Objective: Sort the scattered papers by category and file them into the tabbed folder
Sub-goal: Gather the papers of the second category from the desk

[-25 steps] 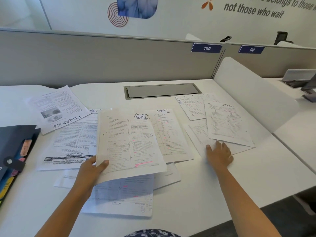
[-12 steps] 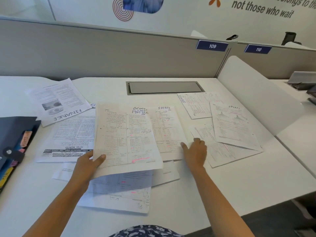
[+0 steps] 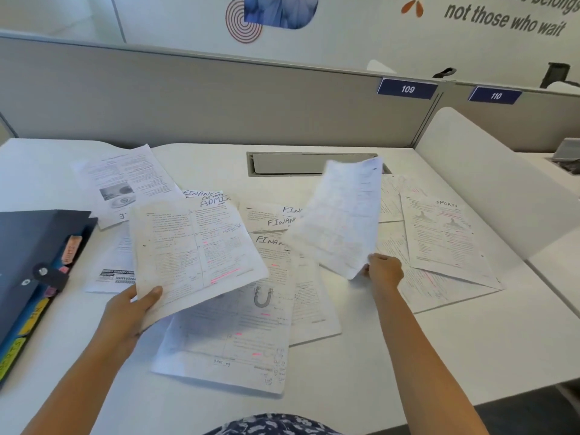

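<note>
The left hand (image 3: 125, 312) grips the ADMIN sheets (image 3: 194, 255) at their near left corner, thumb on top, fingers underneath. Farther right, the right hand (image 3: 384, 270) pinches a blurred sheet (image 3: 342, 218) by its near corner, raised over the FINANCE papers (image 3: 276, 221) on the desk (image 3: 408, 356). The tabbed folder (image 3: 37, 246) lies at the left edge.

Place: open-plan office.
Partition (image 3: 188, 98): dividing white desks (image 3: 502, 340).
Number plates (image 3: 407, 88): marking seats 109, 110.
Wall slogan (image 3: 502, 18): running above.
</note>
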The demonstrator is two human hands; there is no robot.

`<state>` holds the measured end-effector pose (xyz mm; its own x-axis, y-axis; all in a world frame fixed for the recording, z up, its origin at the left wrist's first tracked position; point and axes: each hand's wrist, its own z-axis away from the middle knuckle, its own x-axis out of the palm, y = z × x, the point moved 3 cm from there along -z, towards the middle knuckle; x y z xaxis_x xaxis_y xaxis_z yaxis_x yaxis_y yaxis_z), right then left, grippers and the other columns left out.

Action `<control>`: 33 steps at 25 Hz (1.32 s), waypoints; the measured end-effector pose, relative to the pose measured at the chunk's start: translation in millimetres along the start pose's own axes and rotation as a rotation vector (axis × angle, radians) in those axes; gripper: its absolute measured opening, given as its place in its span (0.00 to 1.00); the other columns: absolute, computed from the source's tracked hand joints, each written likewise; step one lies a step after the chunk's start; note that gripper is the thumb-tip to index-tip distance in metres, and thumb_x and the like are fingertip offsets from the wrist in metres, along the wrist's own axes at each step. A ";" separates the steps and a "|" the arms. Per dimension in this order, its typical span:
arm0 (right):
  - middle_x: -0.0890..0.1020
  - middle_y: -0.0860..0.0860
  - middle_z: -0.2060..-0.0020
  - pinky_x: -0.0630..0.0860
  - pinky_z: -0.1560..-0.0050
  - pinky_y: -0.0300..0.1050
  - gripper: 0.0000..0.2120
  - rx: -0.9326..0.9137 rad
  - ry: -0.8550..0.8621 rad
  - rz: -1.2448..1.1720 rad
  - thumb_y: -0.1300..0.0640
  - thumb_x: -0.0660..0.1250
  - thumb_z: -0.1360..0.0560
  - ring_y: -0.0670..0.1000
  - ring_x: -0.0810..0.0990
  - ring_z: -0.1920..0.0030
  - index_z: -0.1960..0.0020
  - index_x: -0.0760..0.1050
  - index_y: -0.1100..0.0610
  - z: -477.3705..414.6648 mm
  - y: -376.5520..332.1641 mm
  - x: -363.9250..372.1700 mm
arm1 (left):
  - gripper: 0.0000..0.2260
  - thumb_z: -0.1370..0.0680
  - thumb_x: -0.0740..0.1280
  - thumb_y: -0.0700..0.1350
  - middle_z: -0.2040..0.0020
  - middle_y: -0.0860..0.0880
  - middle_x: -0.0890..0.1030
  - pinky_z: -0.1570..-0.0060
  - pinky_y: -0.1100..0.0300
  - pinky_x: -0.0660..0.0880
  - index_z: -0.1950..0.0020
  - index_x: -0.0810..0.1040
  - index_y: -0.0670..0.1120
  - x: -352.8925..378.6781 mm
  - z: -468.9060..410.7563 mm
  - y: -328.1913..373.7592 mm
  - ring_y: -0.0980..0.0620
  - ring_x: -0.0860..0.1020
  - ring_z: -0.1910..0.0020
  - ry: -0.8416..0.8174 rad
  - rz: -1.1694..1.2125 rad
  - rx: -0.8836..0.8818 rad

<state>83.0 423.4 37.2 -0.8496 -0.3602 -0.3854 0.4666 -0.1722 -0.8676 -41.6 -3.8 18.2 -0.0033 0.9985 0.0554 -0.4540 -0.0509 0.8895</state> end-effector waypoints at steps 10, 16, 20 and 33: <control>0.78 0.62 0.44 0.74 0.47 0.48 0.26 -0.328 -0.132 0.524 0.52 0.68 0.26 0.61 0.77 0.43 0.37 0.66 0.69 66.3 22.5 48.2 | 0.17 0.22 0.65 0.37 0.41 0.43 0.78 0.55 0.56 0.77 0.34 0.73 0.40 -5.3 2.7 -11.5 0.44 0.77 0.47 0.023 0.048 -0.051; 0.73 0.51 0.64 0.65 0.68 0.42 0.08 -0.414 -0.198 0.577 0.57 0.69 0.27 0.53 0.74 0.63 0.57 0.70 0.58 102.4 22.1 72.9 | 0.17 0.22 0.65 0.37 0.43 0.44 0.78 0.56 0.58 0.76 0.33 0.73 0.40 -9.8 8.5 -14.9 0.49 0.78 0.54 0.037 0.078 -0.055; 0.65 0.48 0.75 0.56 0.72 0.41 0.20 -0.482 -0.151 0.442 0.62 0.67 0.27 0.49 0.60 0.73 0.70 0.59 0.54 95.2 22.8 65.7 | 0.17 0.22 0.65 0.37 0.44 0.43 0.78 0.60 0.59 0.78 0.34 0.73 0.39 -11.5 9.0 -20.1 0.51 0.78 0.57 0.042 0.085 -0.077; 0.70 0.59 0.34 0.66 0.33 0.48 0.25 -0.779 0.053 0.498 0.64 0.65 0.25 0.58 0.67 0.33 0.29 0.64 0.61 101.8 18.0 67.8 | 0.20 0.23 0.66 0.39 0.39 0.43 0.77 0.49 0.51 0.75 0.31 0.71 0.41 -30.4 -8.2 -17.3 0.43 0.77 0.46 0.020 0.047 -0.089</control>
<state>58.8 302.6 27.5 -0.6147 -0.1813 -0.7677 0.5003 0.6629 -0.5571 -41.0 -33.0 -2.6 -0.0441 0.9953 0.0858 -0.5304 -0.0961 0.8423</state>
